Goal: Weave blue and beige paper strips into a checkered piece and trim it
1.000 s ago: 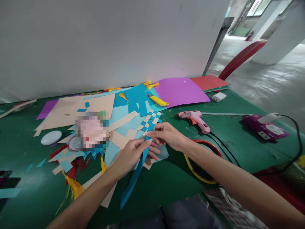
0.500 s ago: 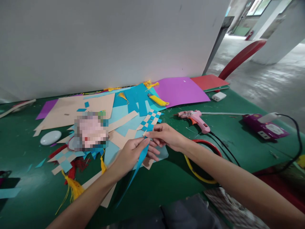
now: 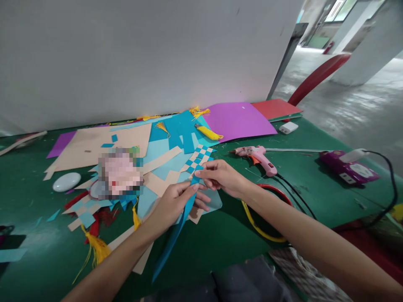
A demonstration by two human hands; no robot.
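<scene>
A blue paper strip (image 3: 180, 228) hangs down toward me, its upper end pinched by both hands. My left hand (image 3: 176, 197) is closed on it between thumb and fingers. Just above and to the right, my right hand (image 3: 220, 178) pinches the strip's top end; its lower fingers curl loosely behind. Right beyond my fingertips lies a blue-and-cream woven checkered paper piece (image 3: 199, 157). Under the hands are light blue sheets (image 3: 147, 203) and cream paper pieces (image 3: 159, 183).
A pink glue gun (image 3: 256, 156) rests to the right, corded near a purple power strip (image 3: 348, 167). A yellow cutter (image 3: 209, 132) lies behind the weave. A red-and-yellow ring (image 3: 262, 233) sits by my right forearm. Yellow tassels (image 3: 96, 245) and a white oval object (image 3: 66, 182) are at left.
The strip's hanging end twisted edge-on, then turned broad side up again, and it now lies a little further left. Both hands keep their pinch with small finger shifts.
</scene>
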